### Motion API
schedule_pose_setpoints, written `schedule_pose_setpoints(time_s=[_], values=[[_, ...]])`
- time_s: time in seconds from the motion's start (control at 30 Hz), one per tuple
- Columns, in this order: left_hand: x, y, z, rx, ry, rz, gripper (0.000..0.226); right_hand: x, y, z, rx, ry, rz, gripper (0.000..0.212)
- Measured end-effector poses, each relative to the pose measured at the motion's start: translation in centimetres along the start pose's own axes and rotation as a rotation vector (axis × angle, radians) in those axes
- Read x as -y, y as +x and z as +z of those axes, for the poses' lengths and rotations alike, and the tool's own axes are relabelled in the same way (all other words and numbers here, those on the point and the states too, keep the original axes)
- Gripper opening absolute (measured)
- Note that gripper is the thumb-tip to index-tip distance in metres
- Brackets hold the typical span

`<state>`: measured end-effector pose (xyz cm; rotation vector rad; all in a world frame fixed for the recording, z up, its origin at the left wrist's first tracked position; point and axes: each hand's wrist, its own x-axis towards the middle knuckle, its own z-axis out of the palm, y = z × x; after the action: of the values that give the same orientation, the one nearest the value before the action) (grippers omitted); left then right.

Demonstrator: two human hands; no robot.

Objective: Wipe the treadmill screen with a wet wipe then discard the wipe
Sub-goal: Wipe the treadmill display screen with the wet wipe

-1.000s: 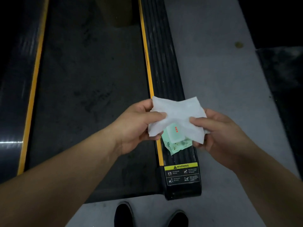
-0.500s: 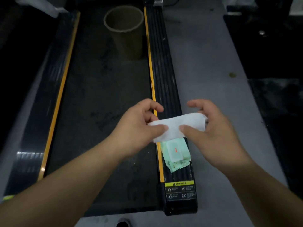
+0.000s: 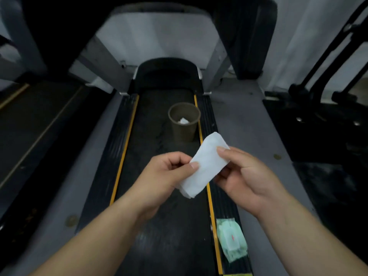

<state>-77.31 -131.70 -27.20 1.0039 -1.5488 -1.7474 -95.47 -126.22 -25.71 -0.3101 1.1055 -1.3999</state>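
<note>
Since the earlier frames the head has tipped up, so the wet wipe pack (image 3: 232, 243) now sits at lower right on the treadmill's side rail (image 3: 223, 204) and the wipe is folded into a narrow strip. In the head view, the wet wipe (image 3: 205, 166) hangs at centre frame, above the belt (image 3: 159, 196). Left hand (image 3: 165, 176) pinches its near edge with thumb and curled fingers; right hand (image 3: 247, 176) pinches its far end. A paper cup (image 3: 184, 124) holding a crumpled white scrap stands upper centre. No screen is in view. Risk: the limp, damp strip could slip or unfold if one pinch loosens while reaching up.
</note>
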Motion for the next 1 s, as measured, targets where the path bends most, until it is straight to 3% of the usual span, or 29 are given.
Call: schedule_pose_setpoints(time_s=[0.13, 0.23, 0.3, 0.4, 0.53, 0.63, 0.73, 0.8, 1.0], values=[[-6.3, -1.6, -4.3, -0.006, 0.009, 0.068, 0.016, 2.4, -1.8, 7.5, 0.060, 0.024, 0.137, 0.048], [-10.5, -1.4, -7.0, -0.040, 0.053, 0.092, 0.016, 4.8, -2.0, 11.7, 0.081, -0.028, 0.097, 0.040], [-12.8, -0.5, -9.1, -0.104, 0.112, 0.127, 0.033, 6.9, -1.4, 14.1, 0.064, -0.067, -0.039, 0.028], [-15.9, 1.4, -12.4, -0.249, 0.471, 0.237, 0.087, 9.7, 0.5, 16.8, -0.037, -0.325, -0.405, 0.016], [-19.9, 4.8, -16.2, -0.294, 0.892, 0.308, 0.115, 13.1, 4.4, 19.4, -0.191, -0.786, -0.820, 0.044], [-22.9, 8.8, -18.5, -0.342, 1.113, 0.335, 0.117, 16.4, 8.2, 21.4, -0.269, -0.989, -1.012, 0.042], [-26.7, 13.9, -21.0, -0.357, 1.240, 0.360, 0.112, 20.5, 13.0, 23.8, -0.239, -1.082, -1.130, 0.044], [-29.9, 18.1, -22.7, -0.367, 1.274, 0.361, 0.106, 23.9, 16.8, 25.8, -0.243, -1.099, -1.170, 0.051], [-41.5, 32.0, -26.6, -0.415, 1.347, 0.350, 0.105, 35.8, 28.1, 32.2, -0.249, -1.051, -1.186, 0.041]])
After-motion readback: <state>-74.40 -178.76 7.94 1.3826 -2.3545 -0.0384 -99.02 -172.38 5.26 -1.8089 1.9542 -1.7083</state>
